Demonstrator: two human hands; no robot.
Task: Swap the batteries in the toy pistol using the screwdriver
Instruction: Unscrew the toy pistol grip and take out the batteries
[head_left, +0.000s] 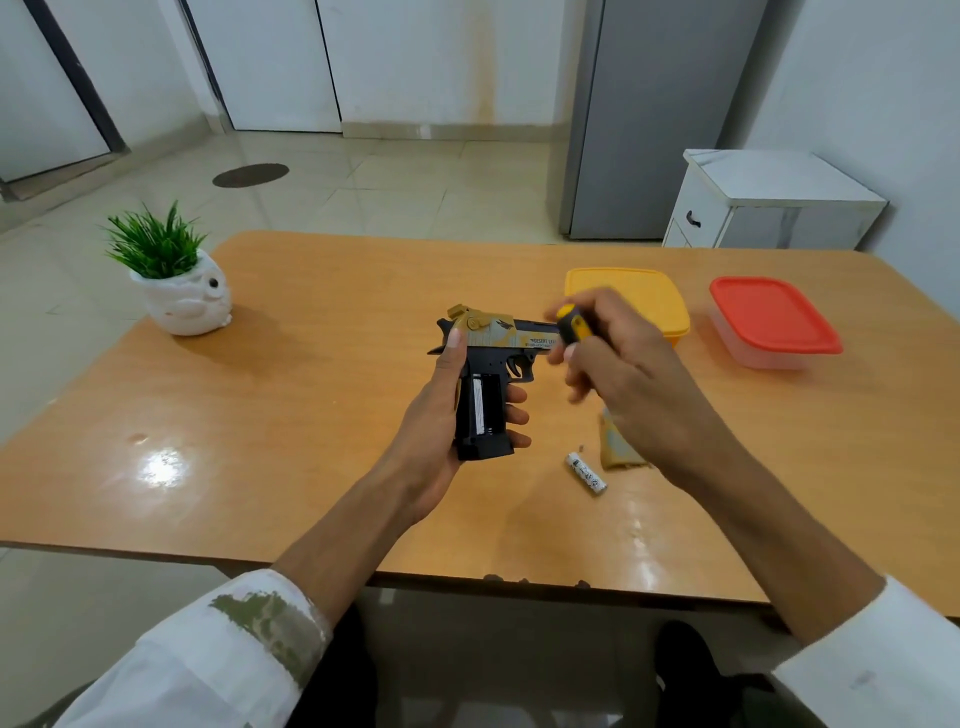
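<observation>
Far to the left of the toy pistol (491, 364), well apart from it: a spiky green plant (156, 244) in a white owl-shaped pot (182, 306), standing upright on the wooden table (311, 415).

Just left of the pistol and wrapped round it: the left hand (441, 410). Palm behind the black grip, thumb laid up against the rear of the tan slide, three fingertips curled round the front of the grip. Pistol held clear above the middle of the table, muzzle to the right, butt toward the wearer.

In the pistol's grip: an open bay facing the camera, with one battery (478, 405), white and black, seated in the left slot. Slot beside it dark.

At the pistol's muzzle end: the right hand (623, 364), blurred, fingers closed round a screwdriver (571, 327) with a yellow-and-black handle. Handle butt up beside the slide, shaft hidden behind the fingers. Touching the slide or just clear of it: impossible to tell through the blur.

Below and to the right of the pistol, flat on the table: a loose battery (586, 473), white with dark print. Just beyond it, a tan panel (621, 452), partly hidden under the right wrist.

Behind the pistol and to its right: a container with a yellow lid (639, 293), partly covered by the right hand. Further right again, a clear container with a red lid (774, 317), closed.

Beyond the table, up and to the right of the pistol: a tall grey cabinet (660, 119) and a low white cabinet (769, 202) with a dark handle.
</observation>
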